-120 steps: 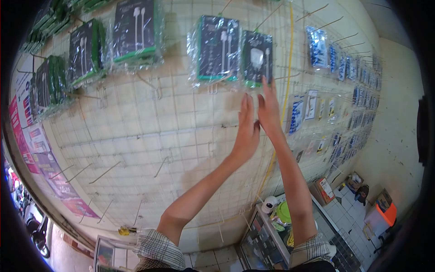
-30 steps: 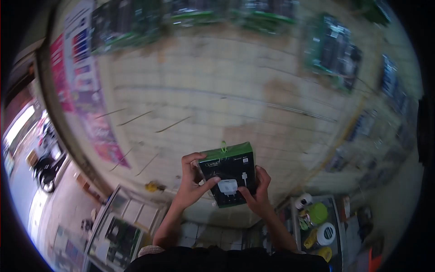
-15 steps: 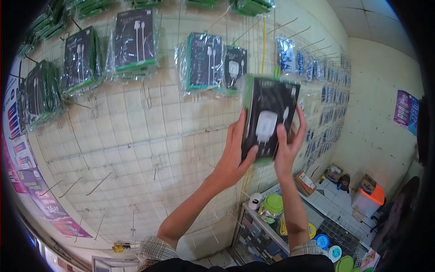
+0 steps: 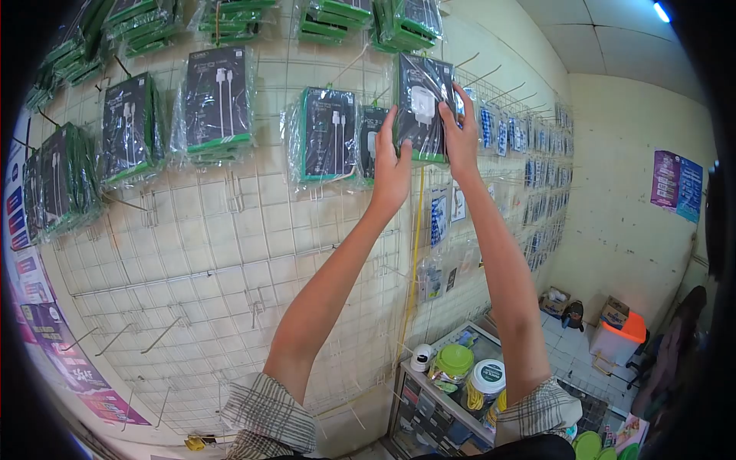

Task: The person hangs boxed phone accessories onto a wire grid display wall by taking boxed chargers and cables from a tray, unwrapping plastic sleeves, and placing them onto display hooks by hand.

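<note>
Both arms are stretched up to a black and green charger box (image 4: 424,80) with a white plug adapter printed on its front. My left hand (image 4: 392,165) grips its lower left edge, the thumb on the front. On the right side my right hand (image 4: 461,134) is closed round the edge, thumb also across the front. Just left of the held box hangs another charger box (image 4: 369,146), partly hidden by my left hand. Beside that is a plastic-wrapped cable box (image 4: 328,138). Whether the held box touches its hook cannot be seen.
A wire grid (image 4: 192,238) covers the wall, with bare hooks (image 4: 163,335) sticking out low on the left. More wrapped cable boxes (image 4: 220,100) hang at upper left. Below right stands a glass counter (image 4: 437,395) with green-lidded jars (image 4: 454,359). An orange-lidded bin (image 4: 619,337) is on the floor.
My two hands have raised the charger box up and away from me, to the level of the hanging row. The view has shifted, showing more of the upper rows.
</note>
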Demonstrator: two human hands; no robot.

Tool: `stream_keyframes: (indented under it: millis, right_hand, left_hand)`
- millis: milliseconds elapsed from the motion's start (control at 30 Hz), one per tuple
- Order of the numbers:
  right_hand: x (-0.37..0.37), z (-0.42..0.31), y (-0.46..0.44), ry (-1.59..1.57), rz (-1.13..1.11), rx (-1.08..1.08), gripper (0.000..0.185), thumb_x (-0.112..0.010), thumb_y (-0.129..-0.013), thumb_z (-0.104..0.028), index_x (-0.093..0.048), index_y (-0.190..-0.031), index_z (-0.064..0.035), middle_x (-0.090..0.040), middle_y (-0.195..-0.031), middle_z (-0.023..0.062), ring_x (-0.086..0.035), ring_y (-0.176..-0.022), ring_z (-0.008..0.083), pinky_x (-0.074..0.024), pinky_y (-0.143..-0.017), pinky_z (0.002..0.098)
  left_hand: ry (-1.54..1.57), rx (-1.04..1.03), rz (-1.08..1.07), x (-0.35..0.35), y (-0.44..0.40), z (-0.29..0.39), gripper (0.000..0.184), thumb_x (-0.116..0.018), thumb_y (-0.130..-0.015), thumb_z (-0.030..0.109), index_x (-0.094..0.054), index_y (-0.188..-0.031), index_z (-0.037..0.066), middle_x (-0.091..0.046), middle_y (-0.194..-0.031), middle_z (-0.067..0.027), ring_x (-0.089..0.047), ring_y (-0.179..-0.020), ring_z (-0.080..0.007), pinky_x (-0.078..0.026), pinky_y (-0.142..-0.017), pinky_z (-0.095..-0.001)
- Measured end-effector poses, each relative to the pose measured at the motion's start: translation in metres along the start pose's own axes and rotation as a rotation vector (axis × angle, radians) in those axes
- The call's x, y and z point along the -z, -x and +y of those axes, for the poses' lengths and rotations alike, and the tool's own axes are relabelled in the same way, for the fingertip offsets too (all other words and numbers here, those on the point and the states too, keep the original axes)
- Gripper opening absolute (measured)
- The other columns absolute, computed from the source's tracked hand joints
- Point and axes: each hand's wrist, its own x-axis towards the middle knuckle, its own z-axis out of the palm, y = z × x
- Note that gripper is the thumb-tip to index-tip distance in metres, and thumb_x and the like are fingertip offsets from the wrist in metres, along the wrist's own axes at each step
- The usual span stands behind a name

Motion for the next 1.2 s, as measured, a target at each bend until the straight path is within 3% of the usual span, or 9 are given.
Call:
stream_keyframes:
  millis: [133, 300, 433, 567, 767, 933, 1000, 1033, 1200]
  right_hand:
    - [-0.011, 0.012, -0.012, 0.199, 0.046, 0.121, 0.041, -0.053, -0.085, -0.025, -0.044, -0.124, -0.0203, -0.057, -0.092, 0.0104, -0.051, -0.073, 0.0128, -0.0419, -0.065, 0.0253]
    - [-0.023, 0.012, -0.001, 0.352, 0.027, 0.078, 0.041, -0.047, -0.087, -0.029, -0.039, -0.127, -0.0202, -0.055, -0.110, 0.0176, -0.054, -0.097, 0.0368, -0.0415, -0.082, 0.0388]
    - [-0.035, 0.033, 0.002, 0.449, -0.010, 0.063, 0.041, -0.045, -0.088, -0.020, -0.037, -0.127, -0.0126, -0.055, -0.086, 0.0287, -0.054, -0.080, 0.0419, -0.0412, -0.075, 0.0447]
    - [-0.052, 0.065, 0.003, 0.580, -0.154, -0.010, 0.041, -0.043, -0.089, -0.020, -0.035, -0.128, -0.0111, -0.048, -0.094, 0.0302, -0.052, -0.086, 0.0437, -0.0413, -0.075, 0.0457]
    - [-0.072, 0.116, 0.021, 0.587, -0.130, 0.027, 0.048, -0.046, -0.086, -0.011, -0.031, -0.132, -0.0114, -0.049, -0.088, 0.0297, -0.051, -0.081, 0.0437, -0.0404, -0.073, 0.0457]
    - [-0.069, 0.115, 0.037, 0.586, -0.284, -0.022, 0.054, -0.045, -0.084, -0.003, -0.025, -0.134, -0.0054, -0.038, -0.112, 0.0310, -0.046, -0.101, 0.0419, -0.0409, -0.083, 0.0427]
    - [-0.069, 0.121, 0.048, 0.723, -0.177, 0.315, 0.058, -0.051, -0.080, -0.001, -0.025, -0.132, -0.0015, -0.032, -0.121, 0.0359, -0.037, -0.112, 0.0454, -0.0367, -0.090, 0.0423]
    - [-0.063, 0.109, 0.057, 0.691, -0.249, 0.311, 0.056, -0.050, -0.079, 0.002, -0.028, -0.131, 0.0010, -0.020, -0.132, 0.0338, -0.026, -0.121, 0.0448, -0.0308, -0.098, 0.0409]
    - [-0.024, 0.059, 0.121, 0.577, -0.326, 0.398, 0.053, -0.048, -0.078, 0.007, -0.033, -0.128, 0.0005, -0.020, -0.135, 0.0269, -0.024, -0.125, 0.0407, -0.0280, -0.100, 0.0411]
  left_hand:
    - [-0.051, -0.017, 0.060, -0.002, -0.011, -0.014, 0.052, -0.040, -0.085, 0.002, -0.024, -0.134, 0.008, -0.034, -0.126, -0.0175, -0.033, -0.118, -0.0292, -0.026, -0.099, -0.0351]
    - [-0.097, 0.033, 0.076, 0.004, -0.007, -0.032, 0.051, -0.040, -0.085, 0.002, -0.024, -0.134, 0.007, -0.035, -0.124, -0.0192, -0.036, -0.115, -0.0309, -0.028, -0.097, -0.0353]
    - [-0.197, 0.058, 0.084, 0.009, 0.001, -0.042, 0.051, -0.039, -0.086, 0.002, -0.023, -0.134, 0.006, -0.036, -0.123, -0.0214, -0.037, -0.114, -0.0319, -0.029, -0.095, -0.0354]
    - [-0.260, 0.186, 0.094, 0.013, 0.017, -0.059, 0.053, -0.037, -0.085, 0.001, -0.020, -0.135, 0.006, -0.032, -0.124, -0.0259, -0.035, -0.114, -0.0367, -0.028, -0.096, -0.0390]
    - [-0.702, -0.075, -0.059, 0.015, 0.044, -0.084, 0.071, -0.035, -0.073, -0.013, -0.010, -0.137, 0.002, -0.007, -0.136, -0.0325, -0.013, -0.124, -0.0485, -0.015, -0.101, -0.0504]
    - [-0.753, 0.070, -0.126, 0.018, 0.059, -0.091, 0.069, -0.033, -0.076, -0.013, -0.004, -0.137, 0.000, 0.000, -0.138, -0.0305, -0.006, -0.128, -0.0457, -0.012, -0.103, -0.0481]
    - [-0.764, 0.086, -0.139, 0.017, 0.070, -0.090, 0.069, -0.033, -0.076, -0.013, -0.003, -0.136, -0.001, 0.001, -0.138, -0.0295, -0.004, -0.128, -0.0451, -0.011, -0.104, -0.0482]
    - [-0.762, 0.035, -0.137, 0.017, 0.076, -0.087, 0.068, -0.033, -0.076, -0.013, -0.004, -0.136, -0.001, 0.000, -0.139, -0.0287, -0.005, -0.129, -0.0443, -0.011, -0.104, -0.0483]
    - [-0.734, -0.050, -0.179, 0.027, 0.115, -0.043, 0.067, -0.035, -0.074, -0.012, -0.010, -0.135, -0.003, -0.005, -0.140, -0.0248, -0.008, -0.130, -0.0394, -0.010, -0.105, -0.0488]
